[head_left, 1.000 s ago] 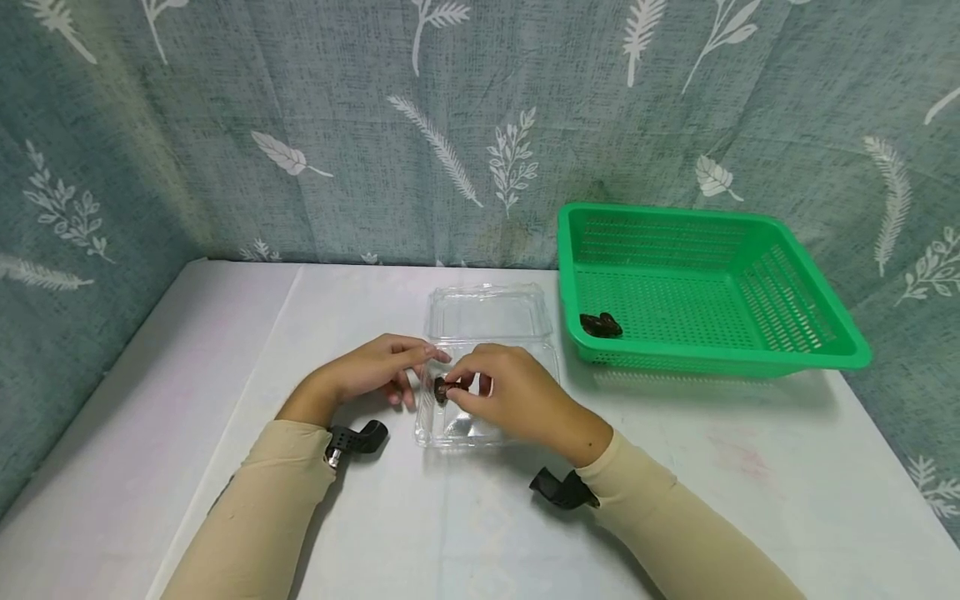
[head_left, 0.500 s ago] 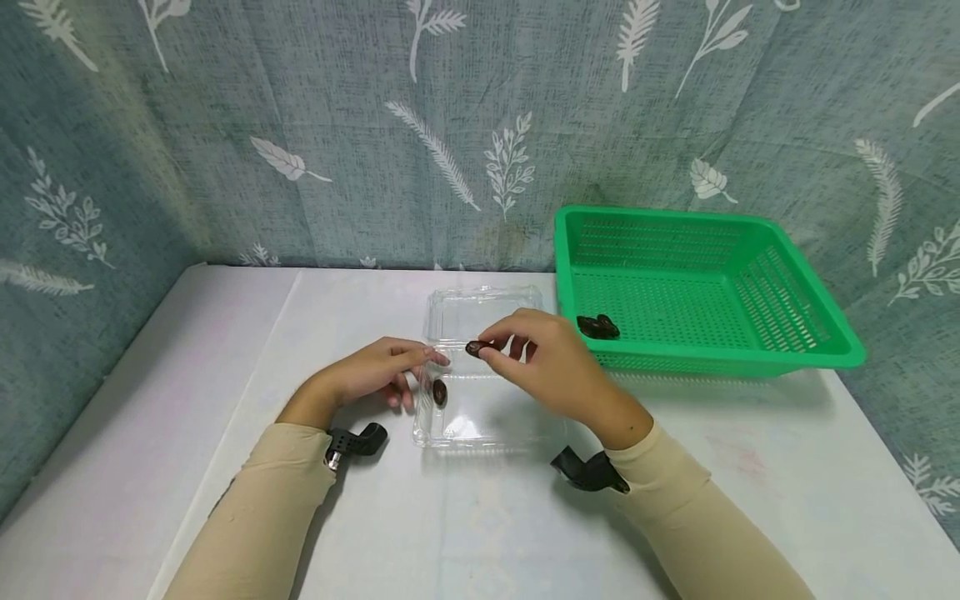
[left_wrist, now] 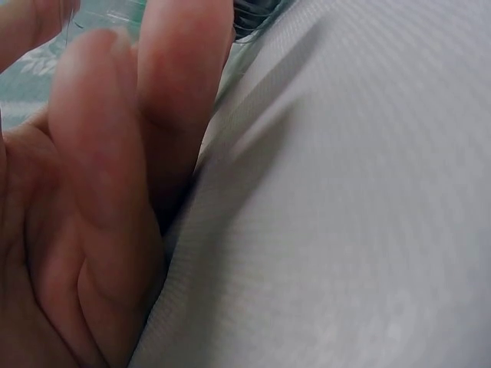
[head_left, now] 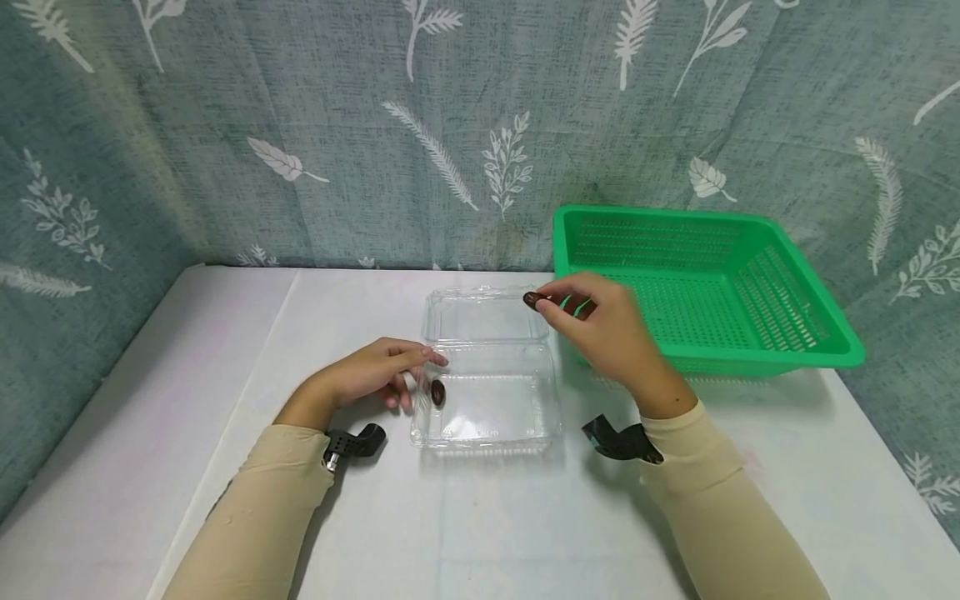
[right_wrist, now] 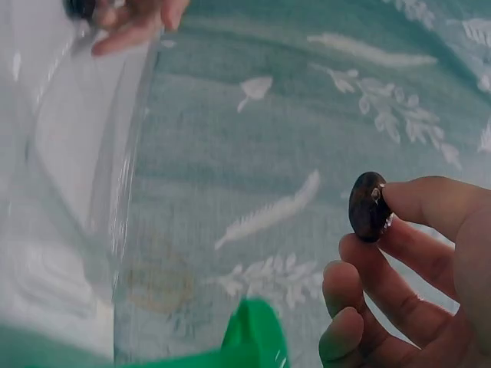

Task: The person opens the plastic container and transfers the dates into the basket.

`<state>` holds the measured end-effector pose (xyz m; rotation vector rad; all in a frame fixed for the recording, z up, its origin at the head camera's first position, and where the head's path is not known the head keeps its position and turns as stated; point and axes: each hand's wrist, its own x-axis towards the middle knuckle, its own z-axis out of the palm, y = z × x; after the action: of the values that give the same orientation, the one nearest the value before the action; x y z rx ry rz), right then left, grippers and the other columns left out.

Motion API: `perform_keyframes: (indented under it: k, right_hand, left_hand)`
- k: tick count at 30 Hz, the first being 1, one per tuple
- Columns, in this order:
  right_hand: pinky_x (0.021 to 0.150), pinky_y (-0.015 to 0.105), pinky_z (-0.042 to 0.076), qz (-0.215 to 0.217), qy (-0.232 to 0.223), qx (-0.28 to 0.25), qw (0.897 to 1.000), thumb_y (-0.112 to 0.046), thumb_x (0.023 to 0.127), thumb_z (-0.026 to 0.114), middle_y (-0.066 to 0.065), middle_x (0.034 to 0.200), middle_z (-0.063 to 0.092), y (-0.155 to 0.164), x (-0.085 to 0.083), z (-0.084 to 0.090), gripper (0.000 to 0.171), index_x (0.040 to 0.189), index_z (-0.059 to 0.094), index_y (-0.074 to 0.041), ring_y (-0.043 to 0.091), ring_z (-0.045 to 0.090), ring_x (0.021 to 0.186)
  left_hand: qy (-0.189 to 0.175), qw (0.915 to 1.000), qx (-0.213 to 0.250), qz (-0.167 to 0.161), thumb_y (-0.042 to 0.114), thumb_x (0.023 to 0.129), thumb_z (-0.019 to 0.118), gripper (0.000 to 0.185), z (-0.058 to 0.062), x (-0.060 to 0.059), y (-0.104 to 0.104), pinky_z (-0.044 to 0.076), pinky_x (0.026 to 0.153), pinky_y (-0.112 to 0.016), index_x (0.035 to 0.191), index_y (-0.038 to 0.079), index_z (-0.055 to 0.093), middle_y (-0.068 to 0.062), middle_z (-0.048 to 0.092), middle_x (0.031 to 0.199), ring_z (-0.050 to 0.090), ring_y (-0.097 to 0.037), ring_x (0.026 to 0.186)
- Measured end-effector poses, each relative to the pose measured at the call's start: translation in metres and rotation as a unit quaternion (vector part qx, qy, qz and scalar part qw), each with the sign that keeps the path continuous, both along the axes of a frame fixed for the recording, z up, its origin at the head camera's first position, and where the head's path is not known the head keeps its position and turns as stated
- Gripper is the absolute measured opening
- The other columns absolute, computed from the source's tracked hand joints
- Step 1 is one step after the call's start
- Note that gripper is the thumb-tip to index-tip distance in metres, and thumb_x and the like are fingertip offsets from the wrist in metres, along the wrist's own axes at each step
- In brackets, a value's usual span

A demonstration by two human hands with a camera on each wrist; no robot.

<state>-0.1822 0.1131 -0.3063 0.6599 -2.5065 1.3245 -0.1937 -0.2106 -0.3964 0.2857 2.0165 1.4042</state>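
Observation:
My right hand [head_left: 607, 325] pinches a dark brown date [head_left: 532, 300] between thumb and fingertips. It is raised over the right side of the clear container's lid, by the green basket's near left corner. In the right wrist view the date [right_wrist: 370, 207] shows glossy and oval at the fingertips. A second date [head_left: 438, 392] lies at the left inside the clear plastic clamshell container [head_left: 495, 408], whose lid [head_left: 480, 317] is folded back. My left hand [head_left: 375, 369] rests on the table with relaxed fingers, its fingertips at the container's left edge.
The green perforated basket [head_left: 750, 360] stands at the back right; my right hand covers its near left corner. A patterned grey-green curtain [head_left: 315, 192] hangs along the table's back and left. White cloth [head_left: 480, 525] covers the table.
My right hand has lifted the date out of the container and carried it right and away from me, towards the basket. The other date stays in the container, and my left hand has hardly moved.

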Motion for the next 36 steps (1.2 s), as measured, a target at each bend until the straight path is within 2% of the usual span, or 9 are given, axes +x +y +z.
perform_keyframes:
  k: [4,10,14,23,31,36]
  right_hand:
    - [0.063,0.026,0.051,-0.028,-0.002,0.015,0.999,-0.015,0.092,0.073,0.006,0.093,0.073,0.01,-0.007,-0.003,0.013,0.103,0.077,-0.008,0.018,0.062,0.071]
    - [0.055,0.027,0.049,-0.043,-0.025,0.028,0.998,-0.017,0.094,0.071,0.006,0.095,0.072,0.02,-0.015,-0.009,0.014,0.104,0.076,-0.01,0.019,0.062,0.071]
    - [0.057,0.028,0.048,-0.067,-0.019,0.043,0.997,-0.017,0.095,0.07,0.009,0.096,0.072,0.027,-0.02,-0.012,0.016,0.106,0.076,-0.008,0.021,0.063,0.074]
    - [0.058,0.03,0.046,-0.136,-0.038,0.095,0.985,-0.021,0.097,0.066,0.015,0.097,0.073,0.044,-0.029,-0.013,0.02,0.107,0.075,-0.007,0.026,0.064,0.075]
    - [0.063,0.035,0.046,-0.144,-0.062,0.139,0.978,-0.026,0.098,0.065,0.016,0.102,0.074,0.052,-0.032,-0.016,0.024,0.108,0.075,-0.007,0.028,0.064,0.084]
    - [0.062,0.034,0.043,-0.133,-0.107,0.177,0.969,-0.028,0.099,0.063,0.016,0.108,0.072,0.054,-0.033,-0.016,0.027,0.111,0.074,-0.007,0.025,0.059,0.071]
  left_hand:
    - [0.001,1.0,-0.003,0.0,0.047,0.105,0.045,0.049,0.0,0.0,0.001,0.054,0.055,-0.027,0.136,0.013,0.061,-0.009,0.058,0.097,0.067,-0.016,0.062]
    - [-0.005,1.0,-0.003,0.001,0.045,0.106,0.044,0.048,-0.003,0.001,-0.001,0.053,0.054,-0.027,0.136,0.012,0.061,-0.009,0.06,0.1,0.067,-0.015,0.061]
    - [-0.004,1.0,0.002,-0.003,0.044,0.106,0.044,0.048,-0.004,0.001,-0.001,0.053,0.054,-0.027,0.137,0.012,0.06,-0.009,0.062,0.101,0.067,-0.015,0.061]
    - [-0.001,1.0,0.004,-0.001,0.046,0.106,0.044,0.049,-0.002,0.0,0.0,0.053,0.053,-0.026,0.136,0.011,0.061,-0.008,0.063,0.1,0.066,-0.015,0.06]
    - [-0.003,1.0,0.003,0.001,0.045,0.106,0.043,0.048,-0.002,0.001,0.001,0.053,0.054,-0.026,0.136,0.012,0.061,-0.009,0.061,0.101,0.066,-0.015,0.061]
    - [-0.001,1.0,0.003,0.001,0.045,0.106,0.043,0.048,0.0,0.002,0.001,0.053,0.054,-0.027,0.136,0.012,0.061,-0.01,0.06,0.102,0.066,-0.015,0.061]
